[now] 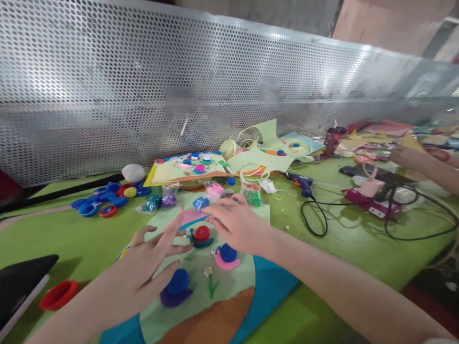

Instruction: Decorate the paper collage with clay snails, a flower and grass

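Over a pale green and blue paper picture (pixel 154 317), my left hand (pixel 154 260) is spread, its fingers apart and nothing in them. My right hand (pixel 238 224) hovers palm down with fingers stretched out, its fingertips close to a small bag of blue clay (pixel 201 204); whether they touch it I cannot tell. Between my hands sits a snail with a red bottle-cap shell (pixel 202 233). Below my right hand is a pink snail with a blue cap (pixel 228 252). A purple snail (pixel 175 298) lies partly behind my left thumb. A white flower (pixel 208 271) and brown ground (pixel 215 317) show lower down.
Blue bottle caps (pixel 96 198) pile up at left, near a white ball (pixel 133 173). A red ring (pixel 59 295) lies by a dark device (pixel 21 286). Behind are finished pictures (pixel 172 171) and clay bags (pixel 152 204). A corded glue gun (pixel 301 182) and another person's hand (pixel 409 156) are right.
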